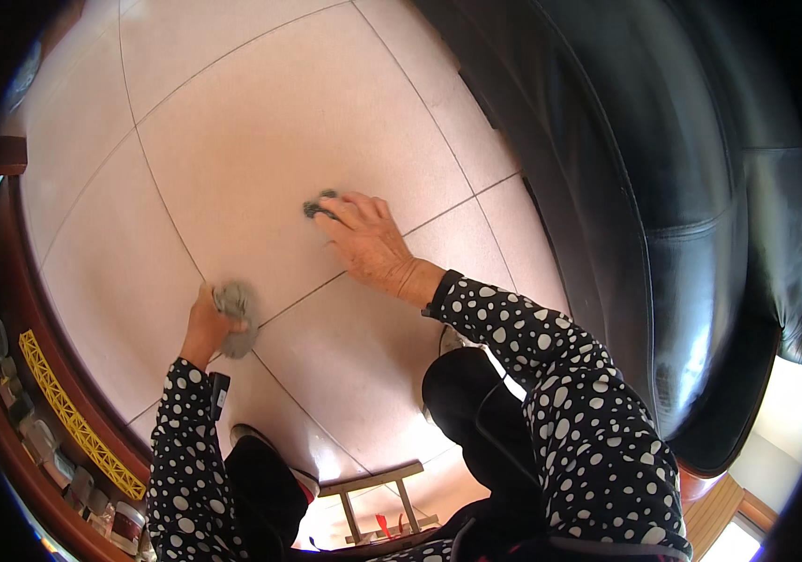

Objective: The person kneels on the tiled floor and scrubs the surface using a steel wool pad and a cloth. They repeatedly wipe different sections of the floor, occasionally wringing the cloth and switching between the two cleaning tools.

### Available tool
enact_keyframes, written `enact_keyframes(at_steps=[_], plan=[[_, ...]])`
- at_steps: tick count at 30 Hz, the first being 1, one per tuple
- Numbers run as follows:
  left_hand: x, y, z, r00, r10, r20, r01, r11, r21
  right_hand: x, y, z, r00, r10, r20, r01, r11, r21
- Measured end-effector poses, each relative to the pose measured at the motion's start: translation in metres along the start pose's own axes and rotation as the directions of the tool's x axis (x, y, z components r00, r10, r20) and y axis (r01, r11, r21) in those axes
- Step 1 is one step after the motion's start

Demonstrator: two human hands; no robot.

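Note:
My left hand (206,324) grips a crumpled grey-green cloth (236,302), slightly blurred, above or on the pale floor tiles (267,140); whether the cloth touches the floor I cannot tell. Farther forward and to the right, my right hand (373,242) has its fingers bent around a small dark green object (320,205), perhaps a scouring pad. The fingers and back of the hand hide most of that object. Dark tile joints cross the floor below both hands.
A black leather sofa (682,175) runs along the right. At left, a reddish-brown wooden cabinet (71,365) holds several jars (127,527) and a yellow lattice strip (78,414). Near my feet stands a wooden frame (373,481) with red items by it.

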State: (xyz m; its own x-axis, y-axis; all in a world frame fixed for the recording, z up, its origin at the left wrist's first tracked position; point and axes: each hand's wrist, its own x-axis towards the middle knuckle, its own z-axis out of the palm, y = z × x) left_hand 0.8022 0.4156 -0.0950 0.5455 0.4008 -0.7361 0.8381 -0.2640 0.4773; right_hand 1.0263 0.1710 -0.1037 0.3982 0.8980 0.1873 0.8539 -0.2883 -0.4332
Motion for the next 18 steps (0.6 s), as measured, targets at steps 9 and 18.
enact_keyframes(at_steps=[9,18], plan=[[-0.021,0.107,0.012,0.950,0.189,0.250,0.115,0.532,-0.839,0.019,0.000,-0.027,0.867,0.353,0.352,-0.478,0.394,0.785],[-0.005,-0.007,0.022,0.938,-0.128,-0.324,0.277,0.838,0.471,-0.057,0.101,-0.107,0.842,0.504,0.195,-0.303,0.739,-0.602]])
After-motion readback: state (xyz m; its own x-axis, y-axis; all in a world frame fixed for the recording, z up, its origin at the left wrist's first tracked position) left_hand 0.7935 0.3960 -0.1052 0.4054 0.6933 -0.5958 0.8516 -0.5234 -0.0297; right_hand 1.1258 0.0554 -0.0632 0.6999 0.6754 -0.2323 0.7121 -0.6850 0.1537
